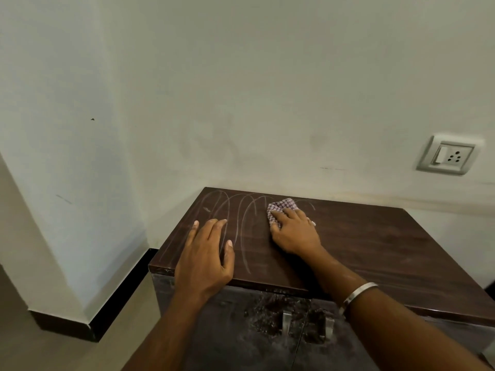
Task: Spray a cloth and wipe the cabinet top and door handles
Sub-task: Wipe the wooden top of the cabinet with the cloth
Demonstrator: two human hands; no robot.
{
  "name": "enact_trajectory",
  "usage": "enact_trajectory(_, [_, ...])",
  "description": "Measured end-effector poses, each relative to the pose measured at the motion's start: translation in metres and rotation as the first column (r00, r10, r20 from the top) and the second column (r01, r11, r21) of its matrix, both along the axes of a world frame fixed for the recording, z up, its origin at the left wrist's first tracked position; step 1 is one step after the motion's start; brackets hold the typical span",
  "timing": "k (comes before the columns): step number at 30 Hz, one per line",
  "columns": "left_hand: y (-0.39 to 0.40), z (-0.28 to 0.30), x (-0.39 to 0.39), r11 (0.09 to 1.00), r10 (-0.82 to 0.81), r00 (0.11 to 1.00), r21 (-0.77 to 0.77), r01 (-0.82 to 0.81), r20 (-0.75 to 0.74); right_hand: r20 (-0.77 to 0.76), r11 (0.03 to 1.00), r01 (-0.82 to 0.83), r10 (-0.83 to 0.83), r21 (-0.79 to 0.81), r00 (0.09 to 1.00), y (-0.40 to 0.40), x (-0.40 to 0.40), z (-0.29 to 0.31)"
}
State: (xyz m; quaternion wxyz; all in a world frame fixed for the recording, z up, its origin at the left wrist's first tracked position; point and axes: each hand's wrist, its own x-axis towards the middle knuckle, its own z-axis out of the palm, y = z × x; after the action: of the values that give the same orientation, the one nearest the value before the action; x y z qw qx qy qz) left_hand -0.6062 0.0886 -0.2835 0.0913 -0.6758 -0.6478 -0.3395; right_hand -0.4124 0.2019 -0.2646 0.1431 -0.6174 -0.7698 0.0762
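Note:
A dark brown wooden cabinet top [369, 236] fills the lower middle of the view, with pale curved wipe streaks across its left half. My right hand [293, 231] presses a checked red-and-white cloth [282, 206] flat on the top near the back edge. My left hand [206, 255] lies flat on the front left part of the top, fingers apart, holding nothing. Below the front edge, two metal door handles [286, 324] [329, 328] sit on the dusty doors. No spray bottle is in sight.
White walls meet in a corner behind and left of the cabinet. A wall socket with a switch [446, 156] is at the right. Black skirting [117, 295] runs along the tiled floor on the left.

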Motion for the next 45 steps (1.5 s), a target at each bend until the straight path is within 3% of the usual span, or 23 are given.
enact_trajectory(5, [0.002, -0.001, 0.000, 1.000, -0.006, 1.000, -0.004, 0.006, -0.004, 0.049, 0.981, 0.191, -0.189, -0.039, 0.981, 0.031, 0.063, 0.002])
enact_trajectory(9, [0.004, -0.005, -0.002, 1.000, -0.010, 1.000, -0.016, 0.010, -0.026, 0.062, 0.973, 0.227, -0.224, -0.038, 0.973, 0.043, 0.053, 0.002])
enact_trajectory(15, [0.001, -0.002, 0.001, 0.999, -0.005, 1.000, 0.040, 0.006, -0.014, 0.036, 1.000, -0.010, 0.011, -0.015, 0.999, 0.046, -0.018, 0.001])
enact_trajectory(19, [0.002, -0.001, -0.002, 0.999, -0.026, 1.000, 0.025, 0.027, -0.010, 0.016, 0.996, -0.089, 0.089, -0.015, 0.996, 0.053, -0.016, 0.003])
enact_trajectory(27, [0.003, -0.007, -0.036, 1.000, -0.013, 0.999, 0.000, 0.013, -0.042, 0.072, 0.978, 0.193, -0.187, -0.081, 0.980, 0.083, 0.083, 0.009])
enact_trajectory(32, [0.003, -0.008, -0.040, 1.000, -0.013, 0.999, 0.015, 0.013, -0.047, 0.065, 0.964, 0.258, -0.254, -0.065, 0.965, 0.087, 0.061, 0.008])
enact_trajectory(45, [0.002, -0.008, -0.041, 0.999, 0.014, 0.999, 0.032, -0.012, -0.048, -0.001, 0.998, -0.062, 0.062, -0.013, 0.998, 0.075, -0.082, 0.000])
